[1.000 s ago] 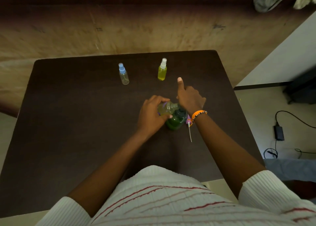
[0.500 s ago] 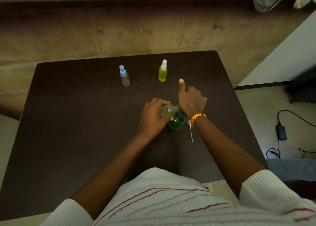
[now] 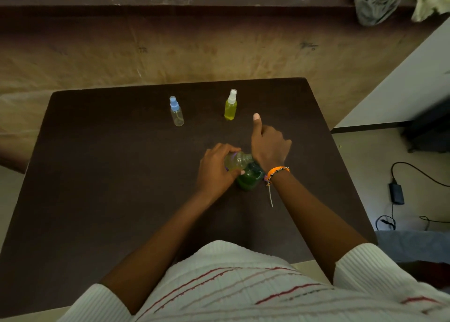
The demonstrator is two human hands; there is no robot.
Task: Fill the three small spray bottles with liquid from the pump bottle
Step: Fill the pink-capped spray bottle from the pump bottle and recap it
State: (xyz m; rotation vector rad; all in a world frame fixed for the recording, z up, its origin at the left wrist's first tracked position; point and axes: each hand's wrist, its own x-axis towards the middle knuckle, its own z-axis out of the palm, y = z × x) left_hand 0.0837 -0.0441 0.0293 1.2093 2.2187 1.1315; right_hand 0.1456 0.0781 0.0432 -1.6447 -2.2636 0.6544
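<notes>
Dark brown counter (image 3: 97,175), matte, seen from above. Far left of the group: a clear spray bottle with a blue cap (image 3: 176,111), upright, looks empty. To its right, well apart: a spray bottle with a white cap (image 3: 230,105), upright, full of yellow-green liquid. Nearer the person, mid-counter: left hand (image 3: 215,173) wrapped around a third small bottle (image 3: 237,161), uncapped, tilted on its side, neck pointing right toward the pump bottle, holding pale yellowish liquid. Green pump bottle (image 3: 250,179) stands just below and right of it, touching. Right hand (image 3: 269,146) sits curled on top of the pump bottle, thumb sticking up; the pump head is hidden under it. Orange beaded bracelet (image 3: 277,170) on the right wrist. A thin white tube (image 3: 270,196) lies on the counter just beside that wrist.
</notes>
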